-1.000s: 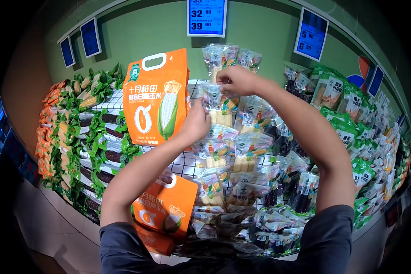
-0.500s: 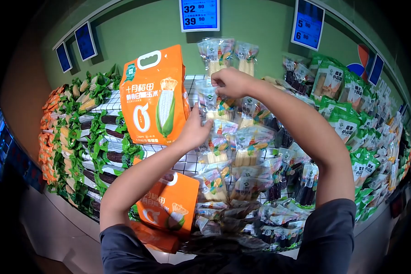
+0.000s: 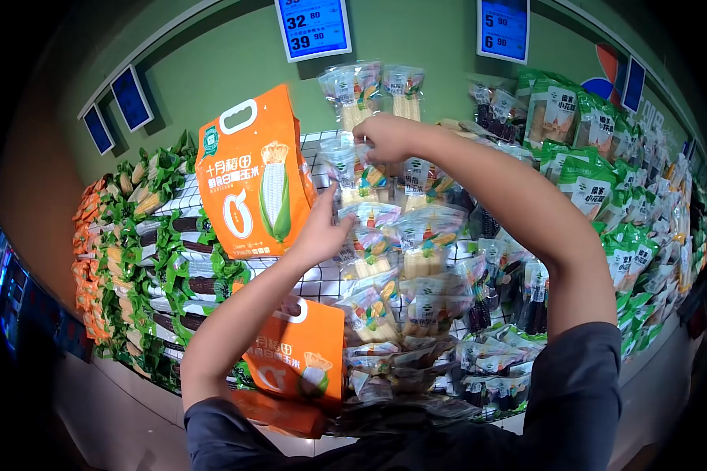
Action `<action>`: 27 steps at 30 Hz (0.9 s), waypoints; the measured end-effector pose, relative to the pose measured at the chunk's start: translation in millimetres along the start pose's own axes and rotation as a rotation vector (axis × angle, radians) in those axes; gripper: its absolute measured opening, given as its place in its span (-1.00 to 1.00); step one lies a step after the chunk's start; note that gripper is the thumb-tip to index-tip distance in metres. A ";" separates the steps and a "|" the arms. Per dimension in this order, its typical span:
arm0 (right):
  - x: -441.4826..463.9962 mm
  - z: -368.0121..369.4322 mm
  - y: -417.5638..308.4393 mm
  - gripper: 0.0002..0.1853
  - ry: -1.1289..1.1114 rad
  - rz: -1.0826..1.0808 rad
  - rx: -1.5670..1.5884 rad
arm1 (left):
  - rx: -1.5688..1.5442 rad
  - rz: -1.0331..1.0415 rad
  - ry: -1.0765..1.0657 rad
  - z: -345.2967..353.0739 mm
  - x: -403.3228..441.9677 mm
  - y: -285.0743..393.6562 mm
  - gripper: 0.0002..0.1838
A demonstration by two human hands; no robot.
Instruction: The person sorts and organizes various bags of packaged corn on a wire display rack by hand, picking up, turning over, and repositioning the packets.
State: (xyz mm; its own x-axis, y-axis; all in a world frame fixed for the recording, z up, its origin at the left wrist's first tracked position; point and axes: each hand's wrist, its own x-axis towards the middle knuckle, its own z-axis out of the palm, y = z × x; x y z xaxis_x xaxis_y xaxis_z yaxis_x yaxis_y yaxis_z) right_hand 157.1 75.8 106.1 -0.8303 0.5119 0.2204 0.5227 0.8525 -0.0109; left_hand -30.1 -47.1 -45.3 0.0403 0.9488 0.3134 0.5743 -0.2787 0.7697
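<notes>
My right hand (image 3: 386, 136) is closed in a pinch at the top edge of a clear plastic pack of pale corn (image 3: 361, 177). Lower down, my left hand (image 3: 322, 231) is beside that pack's left edge, thumb and fingers apart; whether it touches the plastic I cannot tell. Behind the right hand, another clear corn pack (image 3: 355, 88) stands upright against the green wall. More packs of pale corn (image 3: 432, 235) are stacked below and to the right of the hands.
A large orange corn bag (image 3: 251, 180) stands left of my hands, with a second orange bag (image 3: 302, 345) lower down. Dark corn packs with green leaves (image 3: 200, 267) fill the left rack. Green-topped bags (image 3: 589, 184) line the right side. Price screens (image 3: 314, 27) hang above.
The view has shifted slightly, so the shelf and price screens sit a little differently. Both hands stay around the same corn pack, with the right hand still at its top.
</notes>
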 end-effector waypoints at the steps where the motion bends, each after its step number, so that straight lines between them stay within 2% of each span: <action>1: -0.4 2.2 -0.3 -0.62 0.020 -0.023 -0.024 | -0.027 0.001 0.006 -0.6 -1.2 -1.0 -0.18; 2: -0.9 3.9 0.3 -0.55 0.003 -0.004 -0.017 | -0.055 0.003 0.012 -1.2 -2.7 -1.5 -0.19; 6: -5.0 6.2 -0.8 -0.50 0.031 -0.007 -0.026 | -0.107 -0.041 0.030 -5.5 -14.2 8.9 -0.23; 8: -12.1 3.0 -6.7 -0.46 0.030 0.076 0.058 | -0.049 0.147 0.095 -4.1 -13.1 -14.5 -0.31; 9: -16.5 1.9 -9.2 -0.46 0.030 0.074 0.058 | -0.048 0.146 0.096 -7.5 -19.9 -9.1 -0.31; 11: -30.6 -1.3 -13.2 -0.47 0.234 0.039 0.035 | -0.212 0.164 0.114 -19.7 -43.3 21.6 -0.42; 14: -83.4 -20.6 -36.9 -0.51 0.473 -0.041 0.075 | -0.278 0.204 0.164 -47.4 -95.0 67.4 -0.50; 17: -151.9 -46.2 -69.1 -0.56 0.633 -0.113 0.029 | -0.253 0.324 0.301 -67.2 -150.8 77.0 -0.73; 21: -233.4 -72.2 -114.3 -0.62 0.568 -0.049 0.092 | -0.175 0.281 0.232 -76.9 -197.5 89.2 -0.81; 24: -277.7 -81.8 -145.1 -0.58 0.382 0.011 0.228 | 0.094 0.335 0.125 -80.6 -199.0 108.6 -0.86; 26: -297.4 -86.9 -160.5 -0.50 0.132 0.034 0.134 | 0.082 0.329 0.098 -84.0 -197.1 116.8 -0.84; 27: -306.1 -86.9 -171.2 -0.44 0.078 0.022 0.079 | 0.111 0.289 0.031 -92.6 -204.3 127.4 -0.81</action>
State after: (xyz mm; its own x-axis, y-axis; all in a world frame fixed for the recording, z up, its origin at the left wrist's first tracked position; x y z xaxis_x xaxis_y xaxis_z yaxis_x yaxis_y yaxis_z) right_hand 338.6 -236.1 125.3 -0.7995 0.5234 0.2948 0.5213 0.8483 -0.0924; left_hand -40.8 -290.2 40.2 0.1910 0.8272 0.5284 0.6283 -0.5166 0.5816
